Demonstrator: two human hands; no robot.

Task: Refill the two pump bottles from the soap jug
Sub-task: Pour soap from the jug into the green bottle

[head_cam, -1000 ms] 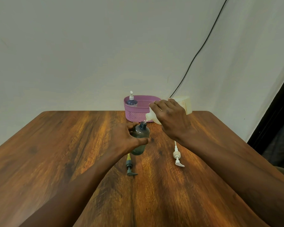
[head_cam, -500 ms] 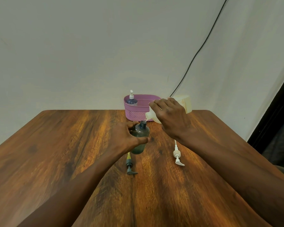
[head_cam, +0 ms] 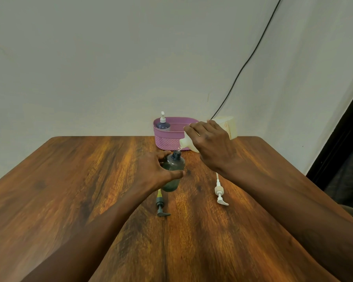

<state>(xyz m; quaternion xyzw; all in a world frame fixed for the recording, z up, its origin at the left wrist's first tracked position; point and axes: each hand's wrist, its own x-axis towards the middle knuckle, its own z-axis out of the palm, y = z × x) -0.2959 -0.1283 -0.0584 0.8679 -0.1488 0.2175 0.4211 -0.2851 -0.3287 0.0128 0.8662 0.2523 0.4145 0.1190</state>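
A dark grey pump bottle (head_cam: 174,171) stands upright and uncapped on the wooden table (head_cam: 69,190). My left hand (head_cam: 153,169) wraps around its side. My right hand (head_cam: 210,147) holds the cream soap jug (head_cam: 228,127) tilted, its spout just over the bottle's mouth, with a thin stream running in. The bottle's grey pump (head_cam: 161,206) lies on the table in front of it. A white pump (head_cam: 220,192) lies to the right. A second, dark blue bottle with a white pump (head_cam: 163,123) stands in the pink basket (head_cam: 167,142).
The pink basket sits at the table's far edge against a pale wall. A black cable (head_cam: 251,58) runs down the wall behind the jug. A dark doorway or panel (head_cam: 346,139) is at the right.
Both hands, the jug and the bottle stay in nearly the same pose. The view has shifted down very slightly.
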